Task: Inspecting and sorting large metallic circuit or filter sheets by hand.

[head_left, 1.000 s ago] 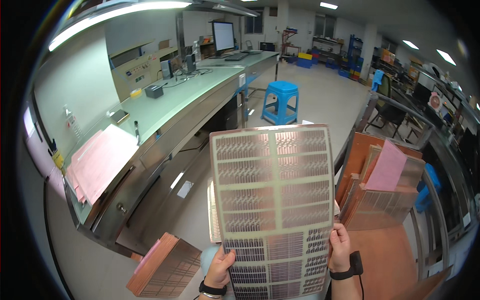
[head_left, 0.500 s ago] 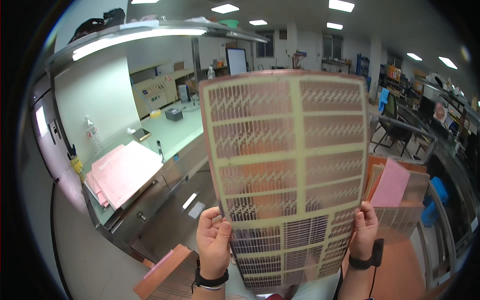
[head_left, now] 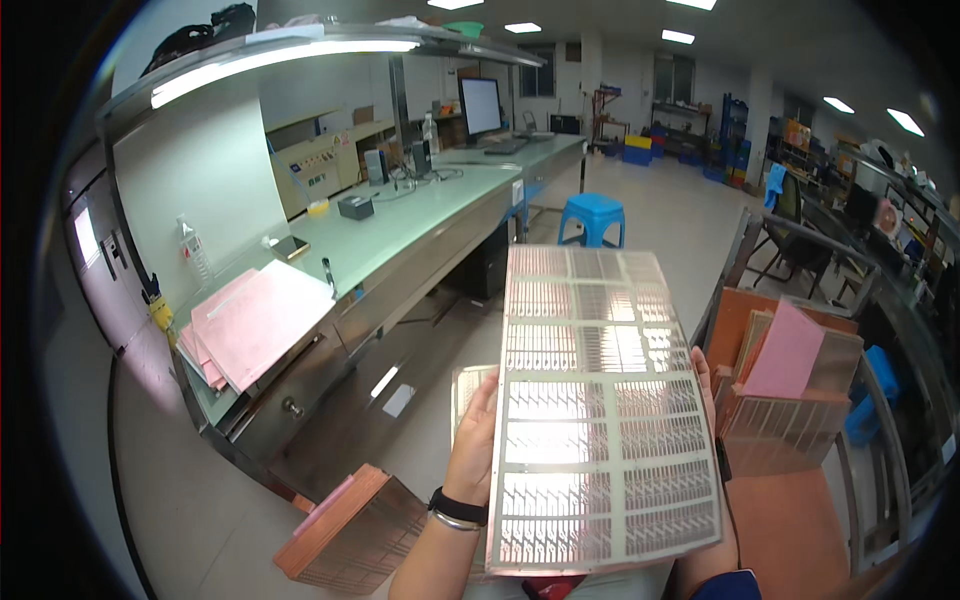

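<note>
Panel (head_left: pixel 600 420) held up, tilted, both grips closed on its edges: left hand (head_left: pixel 478 425), right hand (head_left: pixel 708 400); inspection seemingly underway, not yet set down.

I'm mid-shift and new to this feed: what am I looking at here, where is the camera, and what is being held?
There is no machine: this is one wide fisheye camera worn on a person's head, looking down, so straight edges bend near the rim. The forearms come in from the bottom. The left hand grips the left edge of a large thin metal sheet patterned with rows of fine cut-outs; the right hand holds its right edge, mostly hidden behind it. To the left runs a long workbench with pink sheets, a bottle and a monitor. A stack of similar sheets lies low on the left, another stack on the right, and a blue stool stands behind.
</note>
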A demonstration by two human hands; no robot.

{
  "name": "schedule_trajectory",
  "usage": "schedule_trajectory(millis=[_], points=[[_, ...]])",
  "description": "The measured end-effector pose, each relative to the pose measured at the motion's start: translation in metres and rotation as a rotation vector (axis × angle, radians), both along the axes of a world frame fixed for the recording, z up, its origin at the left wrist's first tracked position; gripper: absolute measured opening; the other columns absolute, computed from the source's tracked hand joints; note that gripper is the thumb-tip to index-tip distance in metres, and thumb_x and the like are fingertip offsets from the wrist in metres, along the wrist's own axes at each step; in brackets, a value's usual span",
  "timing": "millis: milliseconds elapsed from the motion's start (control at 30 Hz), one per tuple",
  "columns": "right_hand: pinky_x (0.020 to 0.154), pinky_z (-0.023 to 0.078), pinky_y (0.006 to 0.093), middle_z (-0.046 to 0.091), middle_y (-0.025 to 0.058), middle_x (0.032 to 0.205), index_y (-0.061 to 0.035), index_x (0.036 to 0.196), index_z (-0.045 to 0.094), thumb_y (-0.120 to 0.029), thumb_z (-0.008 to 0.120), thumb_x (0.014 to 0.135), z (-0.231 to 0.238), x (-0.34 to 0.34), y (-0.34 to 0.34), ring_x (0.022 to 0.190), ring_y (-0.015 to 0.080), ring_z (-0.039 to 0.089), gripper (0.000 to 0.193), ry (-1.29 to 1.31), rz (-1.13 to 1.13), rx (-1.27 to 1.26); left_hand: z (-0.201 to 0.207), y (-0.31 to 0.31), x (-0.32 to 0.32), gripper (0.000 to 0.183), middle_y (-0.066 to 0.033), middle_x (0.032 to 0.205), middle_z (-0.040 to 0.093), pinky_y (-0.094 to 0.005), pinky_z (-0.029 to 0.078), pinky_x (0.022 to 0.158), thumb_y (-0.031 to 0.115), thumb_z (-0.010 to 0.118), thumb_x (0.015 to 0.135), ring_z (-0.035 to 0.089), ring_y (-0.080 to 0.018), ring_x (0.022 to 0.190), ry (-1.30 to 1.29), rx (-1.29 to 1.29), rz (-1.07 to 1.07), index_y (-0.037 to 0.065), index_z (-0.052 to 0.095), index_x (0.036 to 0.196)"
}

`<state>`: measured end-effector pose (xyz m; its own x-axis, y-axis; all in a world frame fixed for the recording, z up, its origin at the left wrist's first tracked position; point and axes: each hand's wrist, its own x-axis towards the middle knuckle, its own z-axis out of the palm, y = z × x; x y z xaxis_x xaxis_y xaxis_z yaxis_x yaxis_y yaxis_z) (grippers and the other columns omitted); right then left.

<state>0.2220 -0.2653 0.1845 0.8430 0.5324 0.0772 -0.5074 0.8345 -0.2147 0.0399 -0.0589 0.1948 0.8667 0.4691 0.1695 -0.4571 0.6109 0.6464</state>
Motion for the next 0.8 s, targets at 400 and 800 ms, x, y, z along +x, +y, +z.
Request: schedule_trajectory(millis=[400, 800], points=[[0.097, 0.044, 0.0306, 0.045, 0.0114, 0.130, -0.0052, 0.139, 0.030, -0.035, 0.022, 0.100, -0.045, -0.013, -0.028, 0.115, 0.0175, 0.049, 0.050, -0.346, 0.150, -0.423, -0.051, -0.023, -0.013, 0.032, -0.0100, 0.123, 0.051, -0.0345, 0.050, 0.091, 0.016, 0.037, 0.098, 0.054, -0.0195, 0.109, 0.205, -0.215, -0.065, 0.007, 0.038, 0.129], [0.091, 0.047, 0.0293, 0.051, 0.0108, 0.125, -0.0017, 0.133, 0.039, -0.029, 0.029, 0.100, -0.054, -0.016, -0.022, 0.109, 0.0163, 0.054, 0.044, -0.327, 0.065, -0.543, -0.080, -0.015, -0.017, 0.028, -0.0110, 0.117, 0.054, -0.0340, 0.053, 0.087, 0.015, 0.040, 0.097, 0.056, -0.0190, 0.105, 0.263, -0.216, -0.044, 0.007, 0.043, 0.123]])
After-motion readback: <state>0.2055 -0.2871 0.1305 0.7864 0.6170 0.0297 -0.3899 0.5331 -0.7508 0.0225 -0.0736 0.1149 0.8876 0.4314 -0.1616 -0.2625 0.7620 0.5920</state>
